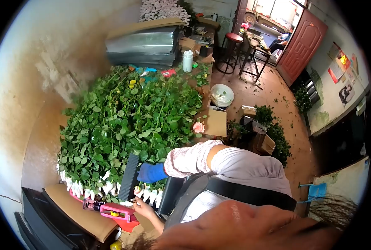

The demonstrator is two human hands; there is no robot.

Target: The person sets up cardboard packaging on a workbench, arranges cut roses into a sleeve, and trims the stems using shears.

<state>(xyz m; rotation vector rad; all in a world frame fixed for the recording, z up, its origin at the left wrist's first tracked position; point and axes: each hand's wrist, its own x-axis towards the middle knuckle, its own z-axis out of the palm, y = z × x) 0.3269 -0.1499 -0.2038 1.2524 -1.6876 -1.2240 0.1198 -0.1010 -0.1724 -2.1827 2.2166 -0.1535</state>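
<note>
My right hand, in a blue glove, is closed beside a dark ribbed strip; leaves and the strip hide what its fingers hold. Below it, my bare left hand has its fingers together near a pale pink flower head and a small white piece; what they grip is too small to make out. A large pile of leafy green stems covers the table. White-wrapped flower heads line its near edge. Next to my left hand sits a pink tape dispenser.
Stacked grey sheets and a white bottle stand beyond the stems. A loose pink rose lies near cardboard. On the floor are a white bucket, a red stool and cut foliage. A person sits near the doorway.
</note>
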